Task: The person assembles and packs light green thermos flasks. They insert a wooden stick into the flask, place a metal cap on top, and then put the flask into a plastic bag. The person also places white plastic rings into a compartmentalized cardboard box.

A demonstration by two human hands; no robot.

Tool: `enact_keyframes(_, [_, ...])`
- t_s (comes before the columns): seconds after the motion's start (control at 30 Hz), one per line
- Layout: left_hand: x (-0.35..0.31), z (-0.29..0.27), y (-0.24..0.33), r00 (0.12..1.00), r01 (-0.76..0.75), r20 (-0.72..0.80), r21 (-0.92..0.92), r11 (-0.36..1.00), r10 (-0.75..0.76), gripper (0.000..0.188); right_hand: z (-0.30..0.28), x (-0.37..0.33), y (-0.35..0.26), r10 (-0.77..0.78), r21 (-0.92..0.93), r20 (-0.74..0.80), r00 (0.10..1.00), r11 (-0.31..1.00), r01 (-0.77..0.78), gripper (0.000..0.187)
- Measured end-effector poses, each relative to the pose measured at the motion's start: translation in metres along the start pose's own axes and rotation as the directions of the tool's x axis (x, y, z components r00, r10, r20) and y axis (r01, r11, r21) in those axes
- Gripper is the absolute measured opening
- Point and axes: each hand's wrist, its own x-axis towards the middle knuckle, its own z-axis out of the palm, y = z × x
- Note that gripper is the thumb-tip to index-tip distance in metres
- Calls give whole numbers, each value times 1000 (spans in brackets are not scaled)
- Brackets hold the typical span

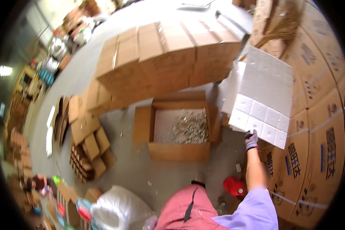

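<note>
Closest thing to the camera is my own pinkish-red checked clothing (188,207) with a dark cord hanging down the front, and a light purple sleeve (253,211) right next to it. The right arm goes up and away from there, and the right hand (251,140), in a greyish glove with dark fingertips, is clamped on the bottom edge of a big white foam sheet (266,96). That sheet is on the right, tilted, with rows of squares pressed into its lower part, and it overlaps more white foam (230,90) on its left. Left hand: can't really tell, there's just a pale lilac patch (151,222) at the bottom edge that might be it, too blurry to say what it's doing.

Left of the foam, an open carton (180,151) sits on the grey floor (134,161), flaps out, with a heap of small pale bits (189,128) inside, mostly over on the right. Behind it runs a long row of brown boxes (153,76). Strapped cartons (314,145) are piled up along the right. Down low there's a red container (234,186) near my arm, a puffy white sack (122,207) to the left, and loose cardboard (90,143) past that.
</note>
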Motion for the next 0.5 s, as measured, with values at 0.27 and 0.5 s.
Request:
enact_keyframes(0.27, [-43, -91, 110, 961, 83, 58, -993, 82, -269, 43, -41, 163, -98, -36, 143, 125, 992, 990, 18, 59])
enact_keyframes(0.5, [-97, -5, 96, 929, 119, 54, -980, 158, -365, 41, -92, 43, 30, 133, -626, 202, 970, 780, 23, 87])
